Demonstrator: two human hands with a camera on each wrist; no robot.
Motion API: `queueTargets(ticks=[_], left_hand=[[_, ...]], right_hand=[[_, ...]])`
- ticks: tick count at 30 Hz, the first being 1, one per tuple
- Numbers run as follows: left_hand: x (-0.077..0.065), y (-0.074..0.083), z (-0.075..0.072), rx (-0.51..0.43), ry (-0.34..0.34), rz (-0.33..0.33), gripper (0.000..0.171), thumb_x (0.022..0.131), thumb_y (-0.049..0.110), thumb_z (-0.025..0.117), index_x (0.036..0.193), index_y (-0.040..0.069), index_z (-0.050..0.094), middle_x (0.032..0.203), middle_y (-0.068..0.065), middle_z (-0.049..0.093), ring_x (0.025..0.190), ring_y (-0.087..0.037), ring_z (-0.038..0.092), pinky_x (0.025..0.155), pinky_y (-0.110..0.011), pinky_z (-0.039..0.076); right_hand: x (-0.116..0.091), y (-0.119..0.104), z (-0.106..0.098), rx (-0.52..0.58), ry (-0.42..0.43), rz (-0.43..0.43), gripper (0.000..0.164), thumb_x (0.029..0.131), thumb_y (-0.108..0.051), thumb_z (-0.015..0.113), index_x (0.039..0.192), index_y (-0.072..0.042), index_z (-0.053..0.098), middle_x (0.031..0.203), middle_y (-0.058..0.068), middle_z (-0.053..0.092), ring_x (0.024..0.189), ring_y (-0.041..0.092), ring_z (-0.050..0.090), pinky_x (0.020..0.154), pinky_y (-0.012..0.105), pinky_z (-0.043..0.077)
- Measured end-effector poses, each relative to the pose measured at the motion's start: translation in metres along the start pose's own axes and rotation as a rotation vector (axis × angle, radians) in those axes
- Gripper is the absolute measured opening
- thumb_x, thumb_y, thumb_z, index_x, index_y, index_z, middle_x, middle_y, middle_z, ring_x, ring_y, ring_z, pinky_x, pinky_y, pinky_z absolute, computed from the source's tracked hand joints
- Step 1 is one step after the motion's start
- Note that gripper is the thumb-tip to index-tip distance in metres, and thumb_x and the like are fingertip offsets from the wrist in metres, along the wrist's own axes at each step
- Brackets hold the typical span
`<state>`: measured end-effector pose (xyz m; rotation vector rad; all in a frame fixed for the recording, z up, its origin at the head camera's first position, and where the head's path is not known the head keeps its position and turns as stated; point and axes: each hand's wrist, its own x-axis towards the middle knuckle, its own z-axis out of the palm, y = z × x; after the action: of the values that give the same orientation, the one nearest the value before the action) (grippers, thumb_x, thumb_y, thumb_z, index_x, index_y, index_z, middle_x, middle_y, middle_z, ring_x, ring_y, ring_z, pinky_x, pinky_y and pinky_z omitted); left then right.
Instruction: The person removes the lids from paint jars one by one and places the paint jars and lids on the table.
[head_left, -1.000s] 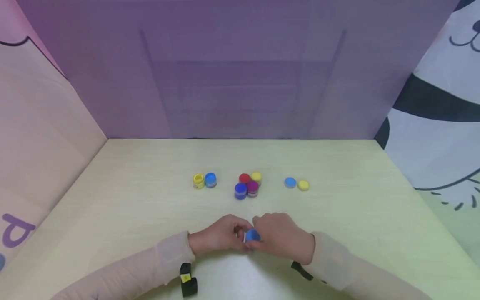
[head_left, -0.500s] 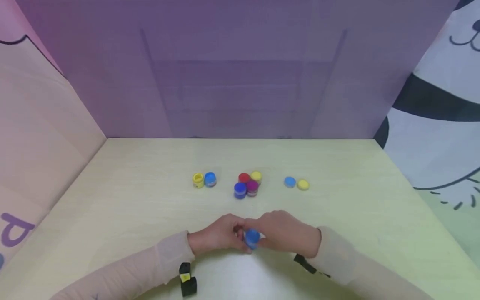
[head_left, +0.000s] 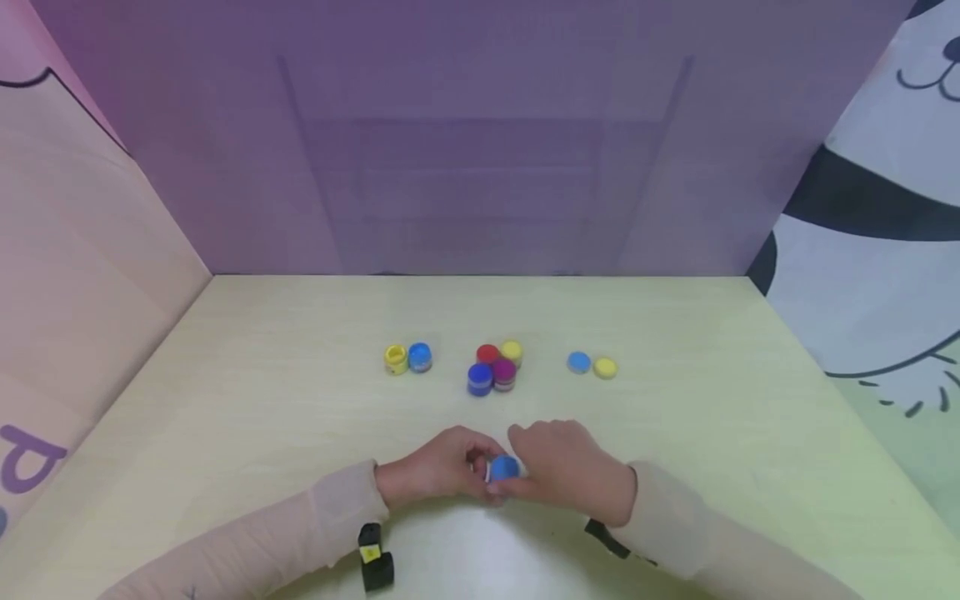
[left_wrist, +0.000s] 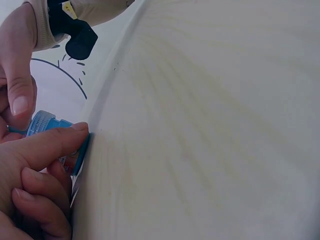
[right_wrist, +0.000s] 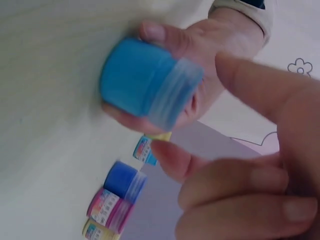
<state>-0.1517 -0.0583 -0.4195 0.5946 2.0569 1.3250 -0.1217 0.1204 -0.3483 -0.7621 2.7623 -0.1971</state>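
My left hand [head_left: 450, 467] grips a small light blue paint jar [right_wrist: 132, 77] low over the table, thumb and fingers on either side of its body. In the right wrist view the jar's clear ribbed end faces my right hand [right_wrist: 240, 165]. There the thumb and index finger stand apart around that end, with a gap to it, and the other fingers are curled. From the head view, my right hand [head_left: 570, 467] lies close against the jar's right side. The left wrist view shows the ribbed end [left_wrist: 42, 121] beyond my left fingers [left_wrist: 55, 145].
Beyond the hands stand dark blue [head_left: 480, 380], purple [head_left: 504, 375], red [head_left: 487, 355] and yellow [head_left: 512, 353] jars, grouped together. Left of them are an uncovered yellow jar [head_left: 396, 360] and a blue jar [head_left: 420, 357]. Blue [head_left: 579, 362] and yellow [head_left: 605, 367] lids lie to the right.
My right fingers closed in at the jar's top half a second ago, then spread back from it. The left hand keeps its grip, and the jar stays in place.
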Motion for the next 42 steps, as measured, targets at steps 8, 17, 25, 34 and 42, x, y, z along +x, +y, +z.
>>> queueTargets(ticks=[8,17,25,34,42], left_hand=[[0.0,0.0,-0.001,0.015,-0.004,-0.016,0.024,0.076,0.009,0.076,0.097,0.019,0.071,0.073,0.004,0.057,0.069,-0.01,0.048,0.062,-0.021,0.04],[0.001,-0.002,0.0,0.046,0.008,0.026,0.024,0.075,0.008,0.077,0.097,0.017,0.072,0.069,0.006,0.057,0.065,-0.008,0.049,0.059,-0.019,0.04],[0.002,-0.002,-0.001,0.032,-0.001,0.027,0.025,0.076,0.009,0.076,0.099,0.017,0.071,0.068,0.005,0.056,0.063,-0.008,0.047,0.057,-0.018,0.039],[0.0,-0.001,-0.001,0.018,-0.003,0.018,0.027,0.073,0.008,0.078,0.098,0.016,0.071,0.068,0.004,0.056,0.063,-0.008,0.047,0.057,-0.018,0.038],[0.0,0.0,-0.001,-0.016,-0.007,-0.012,0.028,0.073,0.009,0.078,0.099,0.017,0.07,0.067,0.003,0.056,0.061,-0.009,0.046,0.057,-0.019,0.037]], right_hand=[[0.003,-0.008,0.008,0.007,0.017,0.078,0.045,0.081,-0.052,0.067,0.07,-0.011,0.051,0.054,-0.003,0.039,0.049,0.01,0.035,0.045,0.022,0.028],[0.004,-0.01,0.004,0.004,0.002,0.062,0.038,0.082,-0.043,0.069,0.073,-0.009,0.055,0.056,-0.002,0.045,0.05,0.011,0.04,0.046,0.022,0.035],[0.004,-0.008,0.0,0.003,-0.011,0.018,0.034,0.081,-0.039,0.072,0.079,-0.01,0.055,0.059,-0.003,0.046,0.052,0.011,0.043,0.047,0.022,0.038],[0.002,-0.006,-0.005,-0.008,-0.014,-0.006,0.03,0.082,-0.034,0.072,0.079,-0.011,0.052,0.059,-0.003,0.045,0.052,0.011,0.04,0.046,0.022,0.036],[0.001,-0.003,-0.009,0.013,-0.034,0.056,0.029,0.081,-0.033,0.073,0.081,-0.012,0.053,0.059,-0.003,0.046,0.052,0.01,0.039,0.046,0.022,0.034]])
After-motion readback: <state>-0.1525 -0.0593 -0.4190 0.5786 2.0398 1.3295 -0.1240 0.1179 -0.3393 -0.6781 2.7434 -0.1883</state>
